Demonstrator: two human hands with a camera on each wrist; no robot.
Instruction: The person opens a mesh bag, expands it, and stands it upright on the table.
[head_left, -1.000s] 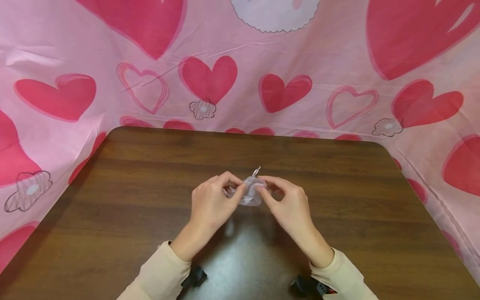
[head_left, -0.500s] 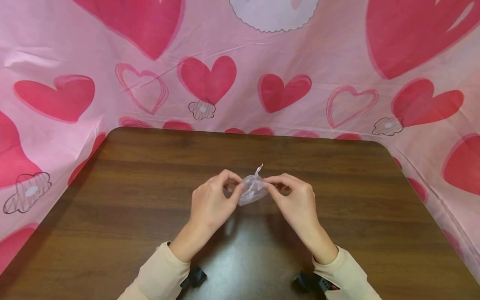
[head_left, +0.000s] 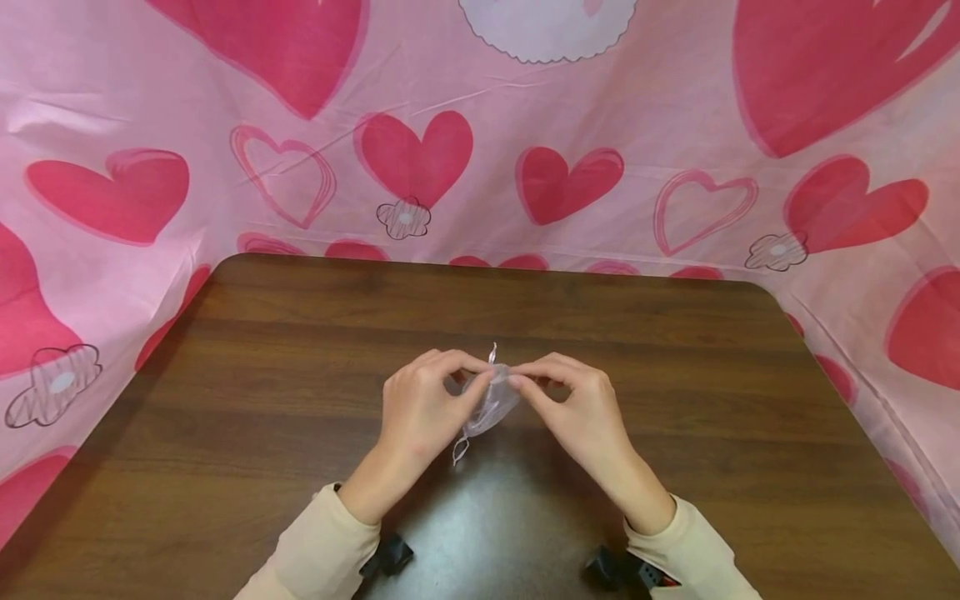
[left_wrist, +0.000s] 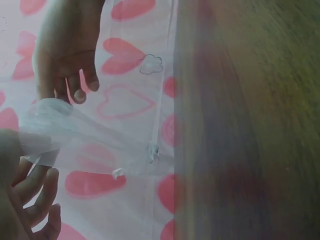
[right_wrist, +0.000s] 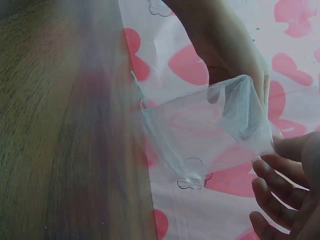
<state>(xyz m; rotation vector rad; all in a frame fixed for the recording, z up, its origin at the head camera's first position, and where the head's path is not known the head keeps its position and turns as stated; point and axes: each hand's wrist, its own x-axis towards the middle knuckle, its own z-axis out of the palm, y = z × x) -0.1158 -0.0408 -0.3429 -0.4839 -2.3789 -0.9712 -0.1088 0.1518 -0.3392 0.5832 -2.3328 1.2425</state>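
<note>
The left hand [head_left: 423,400] and right hand [head_left: 579,408] each pinch a sheer white mesh drawstring pouch [head_left: 497,408], held between them. Thin white cords [head_left: 461,451] poke out at two sides. Below is the brown wood-grain surface [head_left: 300,392]; beyond, pink heart-printed fabric [head_left: 495,92].
</note>
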